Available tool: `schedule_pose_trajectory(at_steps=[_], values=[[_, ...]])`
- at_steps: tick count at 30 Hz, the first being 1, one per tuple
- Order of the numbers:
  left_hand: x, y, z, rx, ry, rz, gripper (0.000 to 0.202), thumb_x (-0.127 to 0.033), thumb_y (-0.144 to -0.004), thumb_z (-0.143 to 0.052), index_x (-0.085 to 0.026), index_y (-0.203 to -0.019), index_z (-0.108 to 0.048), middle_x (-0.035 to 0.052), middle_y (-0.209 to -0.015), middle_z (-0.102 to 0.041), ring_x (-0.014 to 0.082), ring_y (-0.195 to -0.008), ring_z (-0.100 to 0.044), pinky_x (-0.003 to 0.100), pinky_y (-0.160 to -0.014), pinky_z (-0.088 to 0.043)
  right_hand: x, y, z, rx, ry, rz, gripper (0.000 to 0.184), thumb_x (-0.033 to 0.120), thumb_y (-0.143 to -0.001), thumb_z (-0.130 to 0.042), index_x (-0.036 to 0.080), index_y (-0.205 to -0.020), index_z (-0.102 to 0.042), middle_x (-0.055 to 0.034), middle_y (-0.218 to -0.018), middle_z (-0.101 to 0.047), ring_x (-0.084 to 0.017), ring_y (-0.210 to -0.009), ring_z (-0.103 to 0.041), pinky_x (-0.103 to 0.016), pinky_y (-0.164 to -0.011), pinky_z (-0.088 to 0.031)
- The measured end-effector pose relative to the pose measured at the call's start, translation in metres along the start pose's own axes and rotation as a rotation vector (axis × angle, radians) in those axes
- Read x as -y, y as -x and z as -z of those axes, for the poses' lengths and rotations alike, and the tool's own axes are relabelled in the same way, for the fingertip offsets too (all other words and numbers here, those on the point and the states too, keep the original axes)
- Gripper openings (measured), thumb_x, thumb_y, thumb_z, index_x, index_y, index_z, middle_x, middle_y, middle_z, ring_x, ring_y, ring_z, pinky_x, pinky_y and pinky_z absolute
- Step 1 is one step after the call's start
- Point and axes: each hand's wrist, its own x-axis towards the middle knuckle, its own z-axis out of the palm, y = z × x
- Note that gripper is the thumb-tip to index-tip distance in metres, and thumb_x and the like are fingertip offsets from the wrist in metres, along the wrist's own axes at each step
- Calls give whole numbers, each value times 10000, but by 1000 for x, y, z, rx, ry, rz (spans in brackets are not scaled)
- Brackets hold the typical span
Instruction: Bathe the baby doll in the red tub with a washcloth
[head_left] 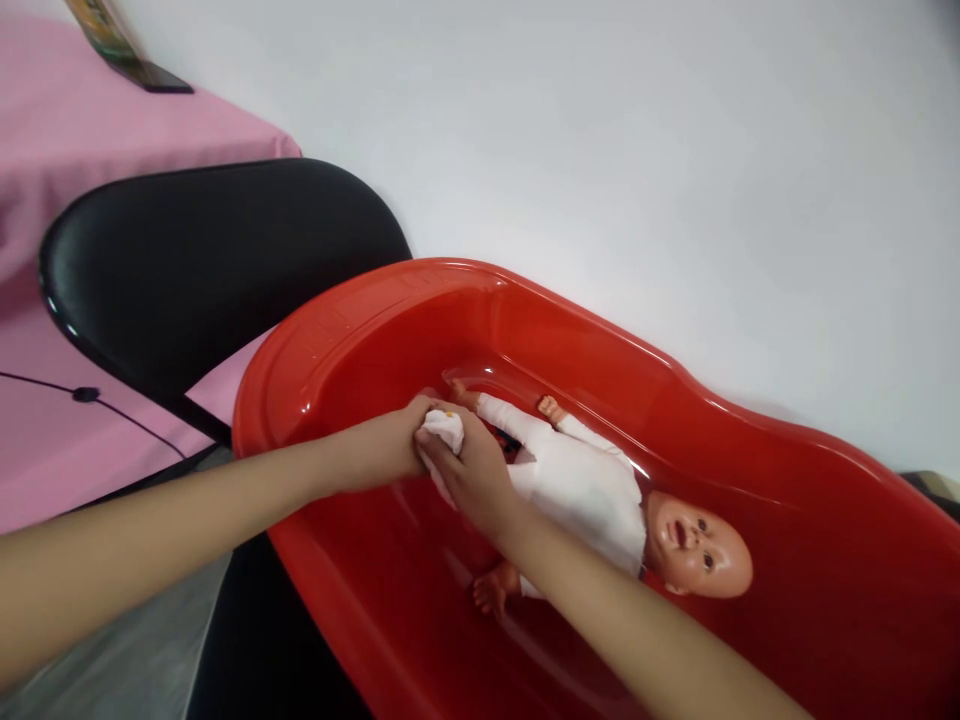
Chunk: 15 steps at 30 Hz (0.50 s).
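Both hands meet at the foot end of a doll point(577, 490) lying on its back in a red tub point(787, 440). The left hand point(382, 447) is closed around one clothed foot of the doll, wrapped in a bunched white sock point(444, 430); its grip is tight, fingers curled fully over the fabric. The right hand point(472, 475) is pressed against the same bundle from the other side, fingers folded over the cloth, also shut on it. Held from both sides, the foot appears steadied while the fabric is worked; this is a judgement from the hand positions.

Beyond the grip, the doll's white-clad body runs away along the tub floor, head farthest from the hands, one bare foot just past the right wrist and one small hand raised toward the far wall. The near rim passes under both forearms; the far wall rises close behind the doll, so free room lies mainly lengthwise along the tub floor.

Outside the tub, left of the left forearm, stands a black chair point(202, 270), with pink cloth point(67, 140) beyond it. A pale wall backs the scene.
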Motion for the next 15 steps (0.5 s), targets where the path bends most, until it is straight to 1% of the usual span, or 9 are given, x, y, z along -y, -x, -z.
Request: schedule_pose_trajectory(at_steps=[2, 4, 6, 9, 12, 13, 15], values=[[-4, 1, 2, 66, 138, 26, 610, -209, -767, -598, -215, -1350, -417, 65, -1091, -724, 222, -894, -693, 280, -672, -532, 0, -2, -2, -27, 14, -14, 415, 544, -942, -652, 237, -1220, -659, -79, -1234, -705, -251, -1136, -656, -392, -1001, -526], [-8, 3, 6, 150, 280, 41, 601, -138, -693, -575, -225, -1285, -521, 44, -1072, -716, 223, -945, -674, 280, -708, -535, -4, -5, -2, -19, -6, -28, 395, 531, -932, -674, 235, -1193, -662, -81, -1198, -715, -248, -1101, -661, -385, -970, -532], [-10, 2, 9, 198, 352, 80, 563, -112, -628, -564, -216, -1179, -614, 22, -999, -704, 207, -916, -653, 276, -722, -528, -11, -7, -2, 24, -49, -18, 354, 504, -940, -674, 239, -1174, -663, -72, -1154, -722, -230, -1051, -668, -369, -943, -535], [-6, -4, 13, 194, 436, 218, 529, -112, -584, -574, -200, -1098, -666, 11, -922, -685, 168, -814, -620, 261, -698, -520, -23, -13, 0, 87, -89, 41, 345, 449, -959, -654, 233, -1228, -647, -58, -1170, -719, -212, -1055, -669, -361, -951, -529], [2, -14, 12, 194, 515, 351, 478, -103, -545, -596, -194, -1007, -679, 18, -891, -690, 162, -797, -620, 255, -712, -538, -31, -18, 0, 89, -57, 118, 311, 355, -976, -607, 227, -1258, -638, -57, -1224, -707, -200, -1109, -661, -366, -996, -511], [5, -17, 11, 194, 520, 386, 456, -99, -529, -601, -193, -968, -678, 19, -871, -689, 162, -787, -620, 255, -711, -543, -34, -19, -1, 83, -45, 132, 307, 338, -974, -600, 226, -1258, -636, -59, -1230, -705, -198, -1114, -659, -368, -1003, -508], [9, -22, 9, 176, 512, 413, 443, -98, -503, -595, -195, -926, -678, 16, -844, -683, 162, -777, -620, 249, -702, -545, -37, -21, -1, 81, -32, 120, 313, 357, -966, -614, 223, -1249, -629, -64, -1215, -705, -201, -1096, -661, -374, -992, -515]])
